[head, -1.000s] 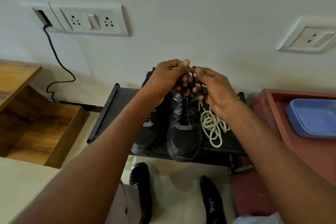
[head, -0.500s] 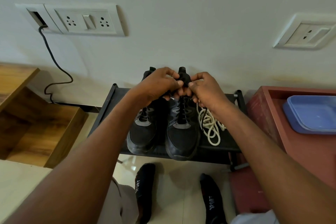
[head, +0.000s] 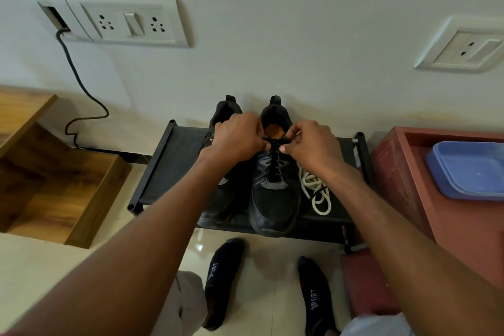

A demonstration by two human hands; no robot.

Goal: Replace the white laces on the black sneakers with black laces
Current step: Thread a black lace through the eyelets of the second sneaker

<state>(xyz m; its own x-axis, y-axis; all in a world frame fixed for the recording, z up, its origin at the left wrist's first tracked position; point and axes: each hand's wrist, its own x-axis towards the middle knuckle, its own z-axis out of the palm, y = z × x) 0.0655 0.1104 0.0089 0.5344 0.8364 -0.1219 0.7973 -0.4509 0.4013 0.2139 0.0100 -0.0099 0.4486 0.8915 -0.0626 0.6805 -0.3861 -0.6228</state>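
the black lace runs crisscross up the right sneaker, and both hands meet at its top eyelets, close together. the left hand has its fingers curled and pinches the lace end at the tongue; the right hand pinches the other end just beside it, thumb and forefinger closed on the cord. an orange insole shows inside the open collar between the hands. the left sneaker stands touching the right one, mostly hidden under the left forearm, so its lacing cannot be told. the white lace lies in a loose coil just right of the right sneaker, partly under the right forearm.

both sneakers and the coil sit on a low black rack with a fabric shelf and tube frame, pushed against a pale wall. the floor is glossy cream tile; two feet in dark socks printed "sport" stand in front of the rack. on the wall, a switch plate with two sockets sits at upper left, a dark cable hanging from its open slot down to the floor; a second socket is at upper right. a wooden unit stands at left. at right a red bench carries a blue tray; nothing can be made out in it
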